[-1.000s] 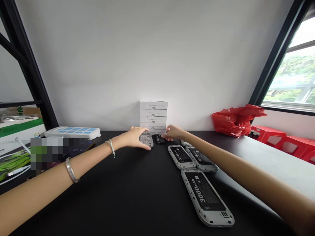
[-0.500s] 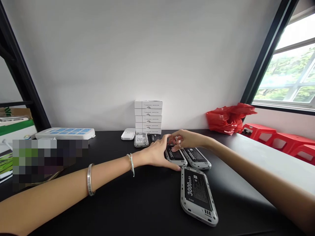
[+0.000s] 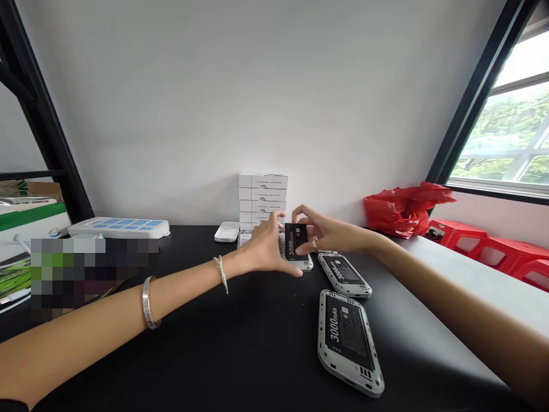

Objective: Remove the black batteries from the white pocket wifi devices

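Observation:
My left hand [image 3: 268, 249] reaches around the near-left side of an open-backed white electronic device [image 3: 306, 265], its thumb along the front edge and its fingers behind. My right hand [image 3: 323, 232] pinches a black 3000mAh battery [image 3: 295, 243] from the right, thumb in front and fingers over its top. The battery appears tilted up against the device; its lower edge is hard to make out. To the right lies a second white device [image 3: 344, 274] with its battery showing. A third device [image 3: 350, 343], also with a battery in it, lies nearer on the black table [image 3: 240, 349].
White boxes [image 3: 263, 194] are stacked against the wall, with white covers [image 3: 227, 231] beside them. A power strip [image 3: 120, 228] lies at the left, near a blurred patch. Red plastic bags [image 3: 398, 209] sit at the back right; red stools [image 3: 493, 246] stand beyond.
Both hands have moved slightly back and the device between them has shifted back and left. The battery now stands out between the fingers of my right hand.

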The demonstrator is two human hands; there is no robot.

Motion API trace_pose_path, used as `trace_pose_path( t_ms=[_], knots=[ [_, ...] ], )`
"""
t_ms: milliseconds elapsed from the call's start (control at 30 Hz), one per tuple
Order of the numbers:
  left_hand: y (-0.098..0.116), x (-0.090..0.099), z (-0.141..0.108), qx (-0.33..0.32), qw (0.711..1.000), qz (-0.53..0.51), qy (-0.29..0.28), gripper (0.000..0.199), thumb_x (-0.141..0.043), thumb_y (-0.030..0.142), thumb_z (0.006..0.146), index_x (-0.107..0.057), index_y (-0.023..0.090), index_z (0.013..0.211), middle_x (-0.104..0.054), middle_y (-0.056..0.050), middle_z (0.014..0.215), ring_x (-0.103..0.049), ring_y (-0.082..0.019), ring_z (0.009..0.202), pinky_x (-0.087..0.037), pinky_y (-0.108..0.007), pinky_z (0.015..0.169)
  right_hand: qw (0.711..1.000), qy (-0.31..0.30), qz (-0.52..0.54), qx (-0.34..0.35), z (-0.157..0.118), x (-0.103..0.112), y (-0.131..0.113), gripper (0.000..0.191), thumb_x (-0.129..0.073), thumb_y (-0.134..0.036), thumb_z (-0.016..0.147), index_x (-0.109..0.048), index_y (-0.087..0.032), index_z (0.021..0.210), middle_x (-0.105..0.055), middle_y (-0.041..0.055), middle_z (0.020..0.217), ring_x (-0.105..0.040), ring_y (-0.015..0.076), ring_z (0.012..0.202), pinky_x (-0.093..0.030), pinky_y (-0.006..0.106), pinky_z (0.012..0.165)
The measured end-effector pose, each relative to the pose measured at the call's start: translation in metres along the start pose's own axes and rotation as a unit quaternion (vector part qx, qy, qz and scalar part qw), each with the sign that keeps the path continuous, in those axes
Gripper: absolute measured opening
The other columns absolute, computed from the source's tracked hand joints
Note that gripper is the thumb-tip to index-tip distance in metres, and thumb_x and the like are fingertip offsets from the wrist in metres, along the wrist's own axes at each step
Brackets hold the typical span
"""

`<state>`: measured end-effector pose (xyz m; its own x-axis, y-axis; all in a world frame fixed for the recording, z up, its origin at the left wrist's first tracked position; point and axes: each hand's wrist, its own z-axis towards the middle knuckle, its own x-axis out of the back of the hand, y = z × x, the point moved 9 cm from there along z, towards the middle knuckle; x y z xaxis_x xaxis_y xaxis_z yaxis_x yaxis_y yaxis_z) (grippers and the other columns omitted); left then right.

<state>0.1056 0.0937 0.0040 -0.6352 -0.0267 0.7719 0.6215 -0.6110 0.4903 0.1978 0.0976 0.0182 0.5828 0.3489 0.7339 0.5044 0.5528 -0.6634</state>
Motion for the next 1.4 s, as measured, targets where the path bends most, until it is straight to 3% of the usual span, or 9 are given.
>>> trace_pose_path(
  t_ms=[67, 167, 400, 567, 700, 833, 967, 1200, 1400],
  knots=[
    [-0.01, 0.013, 0.001, 0.005, 1.0, -0.012, -0.004, 0.116, -0.083, 0.059, 0.038, -0.022, 0.022, 0.129, -0.046, -0.017, 0.125, -0.047, -0.035, 0.115, -0.044, -0.048, 0.088, 0.993, 0.009, 0.114, -0.008, 0.005, 0.001, 0.003, 0.053, -0.073, -0.029, 0.07, -0.038, -0.027, 0.11, -0.057, -0.0045, 0.078, -0.057, 0.0126, 0.065, -0.048, 0.027, 0.061],
    [-0.038, 0.027, 0.0, 0.054, 0.998, -0.021, -0.033, 0.112, -0.081, 0.062, 0.041, -0.022, 0.024, 0.128, -0.046, -0.016, 0.128, -0.049, -0.033, 0.115, -0.042, -0.047, 0.092, 0.972, 0.098, 0.203, -0.071, 0.022, 0.011, 0.031, 0.047, -0.071, -0.028, 0.073, -0.039, -0.025, 0.106, -0.058, -0.0047, 0.073, -0.059, 0.0114, 0.062, -0.052, 0.028, 0.065],
    [-0.099, 0.042, -0.013, 0.15, 0.984, -0.003, -0.092, 0.106, -0.077, 0.063, 0.049, -0.021, 0.024, 0.13, -0.041, -0.016, 0.138, -0.042, -0.033, 0.125, -0.039, -0.043, 0.097, 0.971, 0.103, 0.129, -0.172, 0.063, 0.006, 0.092, 0.035, -0.075, -0.026, 0.067, -0.046, -0.022, 0.086, -0.059, -0.0016, 0.065, -0.062, 0.0154, 0.059, -0.056, 0.029, 0.061],
    [-0.096, 0.042, -0.015, 0.118, 0.981, 0.094, -0.12, 0.09, -0.066, 0.067, 0.061, -0.031, 0.027, 0.132, -0.044, -0.011, 0.139, -0.039, -0.036, 0.126, -0.036, -0.046, 0.098, 0.982, 0.078, -0.003, -0.175, 0.072, -0.007, 0.094, 0.029, -0.071, -0.037, 0.071, -0.049, -0.021, 0.08, -0.061, -0.0002, 0.06, -0.058, 0.016, 0.055, -0.048, 0.027, 0.052],
    [-0.072, 0.041, -0.014, 0.084, 0.975, 0.176, -0.103, 0.083, -0.063, 0.059, 0.068, -0.029, 0.028, 0.137, -0.049, -0.011, 0.134, -0.038, -0.041, 0.122, -0.038, -0.05, 0.092, 0.969, 0.117, -0.133, -0.171, 0.065, 0.02, 0.089, 0.032, -0.068, -0.041, 0.073, -0.051, -0.021, 0.091, -0.065, 0.0034, 0.073, -0.059, 0.0187, 0.066, -0.042, 0.027, 0.056],
    [-0.027, 0.019, -0.003, -0.002, 0.983, 0.159, -0.091, 0.067, -0.062, 0.043, 0.074, -0.036, 0.024, 0.133, -0.048, -0.011, 0.134, -0.041, -0.035, 0.123, -0.032, -0.047, 0.1, 0.94, 0.138, -0.234, -0.206, 0.043, 0.061, 0.103, 0.028, -0.071, -0.039, 0.07, -0.057, -0.018, 0.082, -0.065, 0.0086, 0.08, -0.061, 0.0233, 0.075, -0.041, 0.029, 0.059],
    [-0.002, -0.024, 0.032, -0.022, 0.987, 0.067, -0.145, 0.073, -0.068, 0.04, 0.07, -0.034, 0.019, 0.132, -0.045, -0.015, 0.137, -0.042, -0.029, 0.126, -0.036, -0.039, 0.1, 0.93, 0.103, -0.263, -0.234, 0.025, 0.067, 0.121, 0.031, -0.076, -0.044, 0.062, -0.061, -0.018, 0.07, -0.067, 0.007, 0.077, -0.062, 0.0229, 0.07, -0.042, 0.028, 0.057],
    [-0.013, -0.09, 0.101, 0.019, 0.976, 0.004, -0.219, 0.123, -0.078, 0.054, 0.048, -0.008, 0.014, 0.142, -0.036, -0.021, 0.143, -0.04, -0.034, 0.129, -0.039, -0.042, 0.098, 0.931, 0.119, -0.254, -0.232, 0.016, 0.064, 0.128, 0.038, -0.072, -0.051, 0.062, -0.063, -0.018, 0.077, -0.069, 0.0063, 0.079, -0.063, 0.0229, 0.076, -0.042, 0.026, 0.057],
    [-0.014, -0.098, 0.108, 0.013, 0.973, -0.038, -0.229, 0.128, -0.08, 0.056, 0.042, -0.007, 0.019, 0.14, -0.05, -0.013, 0.132, -0.047, -0.032, 0.123, -0.039, -0.042, 0.098, 0.948, 0.111, -0.206, -0.216, 0.014, 0.065, 0.133, 0.039, -0.072, -0.049, 0.059, -0.062, -0.017, 0.079, -0.064, 0.0026, 0.069, -0.059, 0.0163, 0.057, -0.042, 0.026, 0.052]
  ],
)
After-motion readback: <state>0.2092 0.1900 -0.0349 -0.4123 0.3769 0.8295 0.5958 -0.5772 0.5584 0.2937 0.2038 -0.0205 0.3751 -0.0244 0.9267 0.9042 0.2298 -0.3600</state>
